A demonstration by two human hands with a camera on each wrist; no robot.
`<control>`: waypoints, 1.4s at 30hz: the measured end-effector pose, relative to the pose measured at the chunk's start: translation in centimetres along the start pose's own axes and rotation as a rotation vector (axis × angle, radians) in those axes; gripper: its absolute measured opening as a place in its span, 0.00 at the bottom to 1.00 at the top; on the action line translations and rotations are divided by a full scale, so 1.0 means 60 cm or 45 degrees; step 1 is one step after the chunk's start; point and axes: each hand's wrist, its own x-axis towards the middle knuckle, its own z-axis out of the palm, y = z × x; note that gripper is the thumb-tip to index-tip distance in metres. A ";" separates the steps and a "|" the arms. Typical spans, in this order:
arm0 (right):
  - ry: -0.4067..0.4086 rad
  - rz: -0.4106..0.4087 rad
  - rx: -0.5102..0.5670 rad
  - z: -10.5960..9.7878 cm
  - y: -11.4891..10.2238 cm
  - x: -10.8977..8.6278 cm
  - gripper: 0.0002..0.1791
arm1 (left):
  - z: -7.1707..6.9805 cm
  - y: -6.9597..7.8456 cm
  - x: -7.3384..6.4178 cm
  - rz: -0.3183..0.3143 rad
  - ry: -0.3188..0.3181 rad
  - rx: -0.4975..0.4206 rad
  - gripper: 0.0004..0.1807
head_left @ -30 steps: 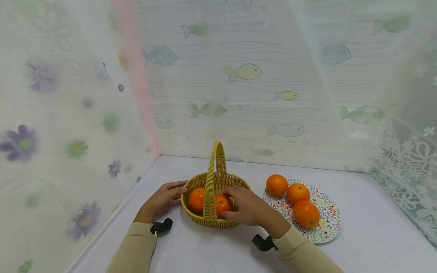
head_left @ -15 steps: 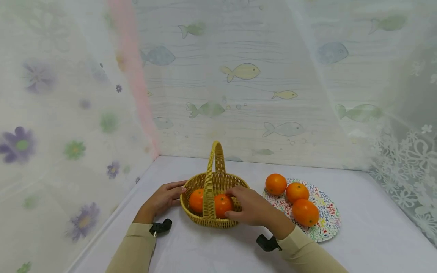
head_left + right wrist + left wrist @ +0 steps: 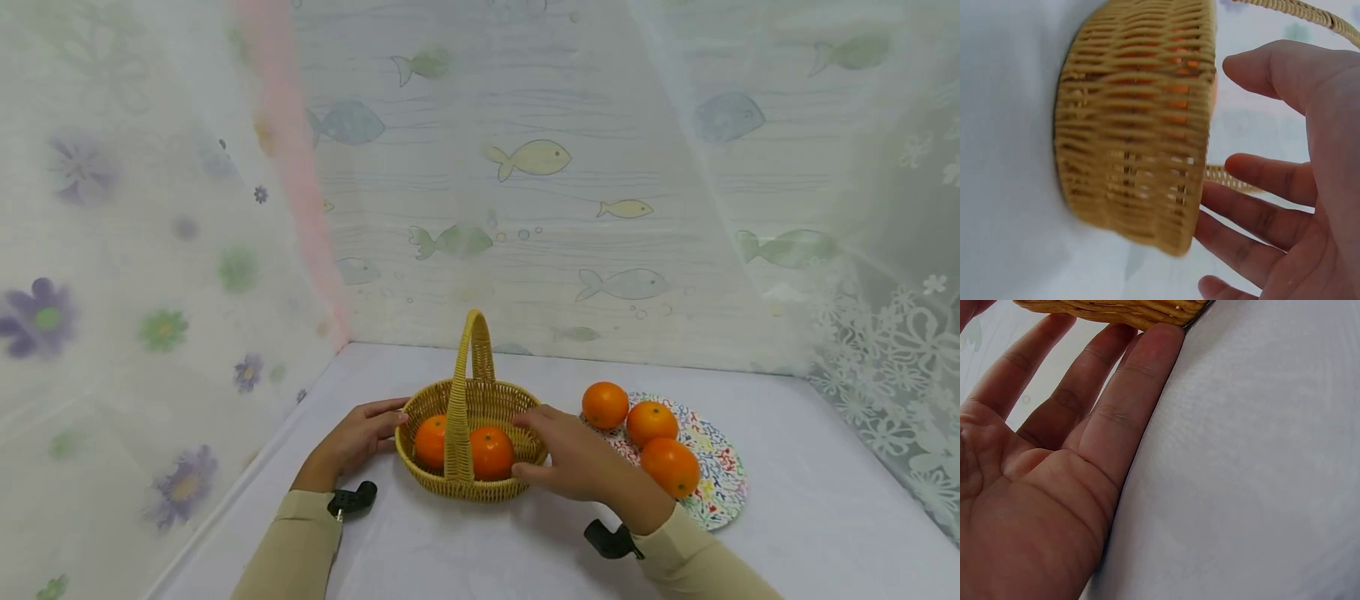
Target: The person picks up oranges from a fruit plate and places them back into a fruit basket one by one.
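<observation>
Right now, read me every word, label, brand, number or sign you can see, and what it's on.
There are none I can read.
White rounded plate with multicoloured squiggles: marks too small to tell as letters.
Yellow woven wicker basket: no label visible.

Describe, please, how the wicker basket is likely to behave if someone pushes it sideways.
The wicker basket looks closely woven, so probably fairly stiff. The two round oranges inside may roll if it jolts. Pushing high on its tall handle could tip it.
</observation>
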 end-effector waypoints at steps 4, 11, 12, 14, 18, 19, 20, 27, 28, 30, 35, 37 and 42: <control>0.060 0.014 -0.023 -0.008 0.011 -0.018 0.33 | -0.001 -0.005 0.002 0.005 0.006 0.009 0.35; 0.155 0.048 -0.074 -0.023 0.036 -0.055 0.32 | -0.002 -0.004 0.004 0.001 -0.001 0.018 0.35; 0.171 0.054 -0.089 -0.025 0.040 -0.060 0.32 | -0.002 -0.004 0.004 -0.003 0.002 0.019 0.35; 0.205 0.056 -0.115 -0.028 0.047 -0.073 0.31 | -0.003 -0.003 0.004 -0.008 0.010 0.019 0.35; 0.308 -0.008 -0.160 -0.034 0.062 -0.096 0.30 | -0.001 -0.003 0.003 -0.009 0.010 0.021 0.35; 0.337 -0.027 -0.169 -0.036 0.066 -0.102 0.29 | -0.001 -0.003 0.003 -0.008 0.010 0.018 0.35; 0.369 -0.046 -0.177 -0.037 0.070 -0.107 0.29 | -0.001 -0.003 0.003 -0.006 0.011 0.017 0.35; 0.545 -0.043 -0.247 -0.048 0.099 -0.143 0.31 | 0.000 -0.004 0.004 -0.023 0.036 0.004 0.36; 0.556 -0.028 -0.257 -0.048 0.103 -0.147 0.31 | -0.001 -0.004 0.004 -0.027 0.040 -0.004 0.36; 0.568 0.014 -0.269 -0.048 0.110 -0.155 0.31 | -0.002 -0.005 0.004 -0.032 0.046 -0.011 0.36; 0.547 0.184 -0.292 -0.050 0.122 -0.174 0.33 | -0.002 -0.005 0.004 -0.039 0.060 -0.025 0.35; 0.530 0.237 -0.281 -0.050 0.126 -0.181 0.35 | -0.001 -0.004 0.003 -0.035 0.056 -0.024 0.35; 0.512 0.309 -0.215 -0.052 0.140 -0.195 0.37 | 0.002 0.000 0.001 -0.020 0.038 -0.009 0.35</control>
